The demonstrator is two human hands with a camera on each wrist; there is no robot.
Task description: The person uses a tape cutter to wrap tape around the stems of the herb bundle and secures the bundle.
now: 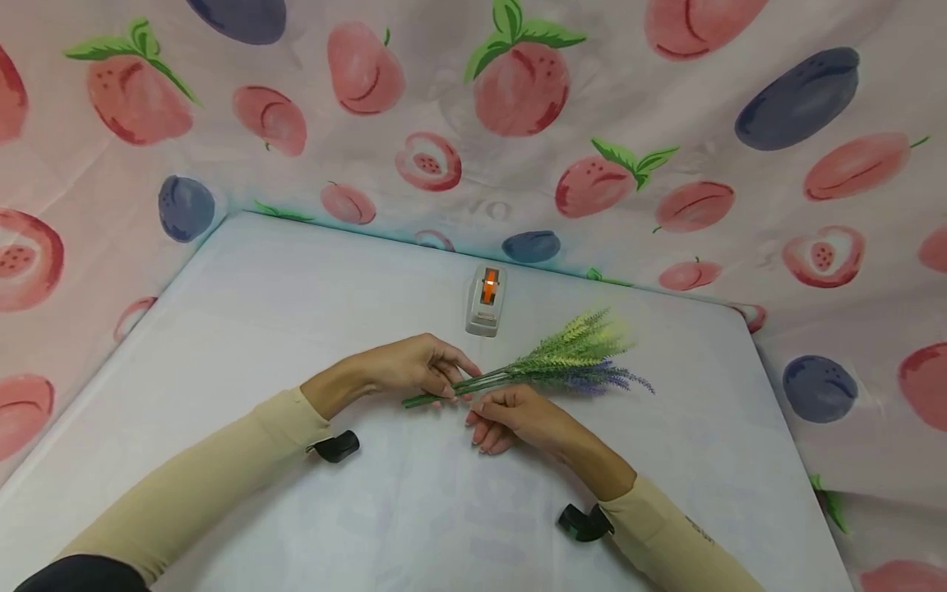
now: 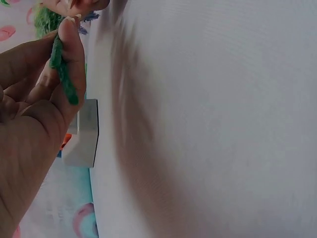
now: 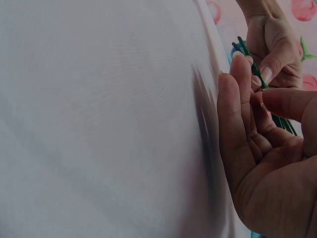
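A bunch of artificial flowers [image 1: 570, 358], with yellow-green sprigs and purple lavender-like ones, lies slantwise above the white table, blooms toward the right. My left hand [image 1: 418, 366] grips its green stems [image 2: 64, 77] near their cut ends, thumb against fingers. Close beside the stems, my right hand [image 1: 521, 419] brings thumb and forefinger together in a pinch on something thin, too small to make out. Its other fingers [image 3: 230, 106] are loosely bent. Behind the hands stands a grey tape dispenser [image 1: 486, 304] with an orange roll; the left wrist view shows its side [image 2: 84, 144].
The white-covered table [image 1: 333, 279] spreads around both hands. Fruit-printed cloth [image 1: 444, 82] hangs along its back and sides. A black wrist mount [image 1: 336, 446] sticks out below the left sleeve, and another black mount [image 1: 584, 524] sits by the right sleeve.
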